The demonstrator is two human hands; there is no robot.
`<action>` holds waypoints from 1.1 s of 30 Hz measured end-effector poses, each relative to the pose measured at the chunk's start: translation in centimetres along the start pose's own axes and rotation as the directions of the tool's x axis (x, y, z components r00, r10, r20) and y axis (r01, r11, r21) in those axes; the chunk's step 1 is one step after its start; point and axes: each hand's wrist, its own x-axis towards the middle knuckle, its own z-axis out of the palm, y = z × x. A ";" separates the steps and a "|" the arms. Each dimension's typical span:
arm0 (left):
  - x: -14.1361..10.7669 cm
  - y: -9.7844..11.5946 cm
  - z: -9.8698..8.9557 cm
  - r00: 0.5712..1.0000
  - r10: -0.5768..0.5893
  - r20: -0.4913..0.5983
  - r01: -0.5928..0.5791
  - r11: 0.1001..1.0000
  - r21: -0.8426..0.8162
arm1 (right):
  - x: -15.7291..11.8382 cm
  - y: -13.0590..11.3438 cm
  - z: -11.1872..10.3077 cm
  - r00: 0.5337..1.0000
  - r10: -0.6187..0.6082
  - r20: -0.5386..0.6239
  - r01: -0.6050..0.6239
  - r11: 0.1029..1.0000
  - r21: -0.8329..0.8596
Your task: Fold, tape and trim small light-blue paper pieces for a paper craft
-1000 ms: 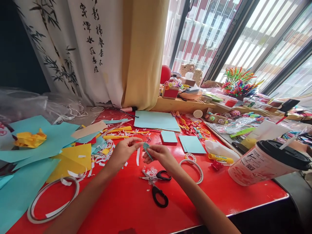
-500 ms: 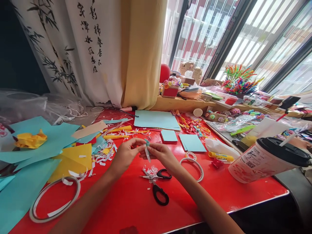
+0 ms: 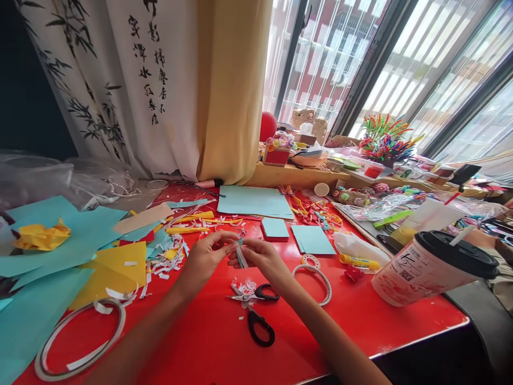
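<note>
Head view: the left hand (image 3: 206, 259) and right hand (image 3: 265, 259) pinch a teal-and-white paper strip (image 3: 242, 257) above the table (image 3: 200, 331), probably to steady it. Open scissors (image 3: 252, 320) lie nearer the front edge, perhaps for reach.

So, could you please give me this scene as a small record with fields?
left hand: pinching a small blue paper piece
right hand: pinching the same piece, a pale strip between the hands
scissors: blades open, on the red table
pale rings: left ring, right ring
drink: cup, black lid, right side
</note>
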 end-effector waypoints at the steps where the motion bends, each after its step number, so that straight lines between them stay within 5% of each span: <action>1: 0.0 0.0 0.0 1.000 0.006 -0.004 -0.006 1.000 0.024 | 0.0 0.0 0.0 1.000 -0.004 0.002 0.004 1.000 -0.003; 19: -0.7 0.3 0.4 0.998 -0.006 -0.057 0.014 0.988 0.156 | -0.1 0.4 0.0 0.997 -0.080 0.022 0.082 0.994 -0.069; 33: -0.2 -0.4 0.0 0.997 -0.034 -0.064 0.041 0.993 0.108 | -0.1 0.2 0.0 0.997 -0.079 -0.021 0.076 0.990 -0.123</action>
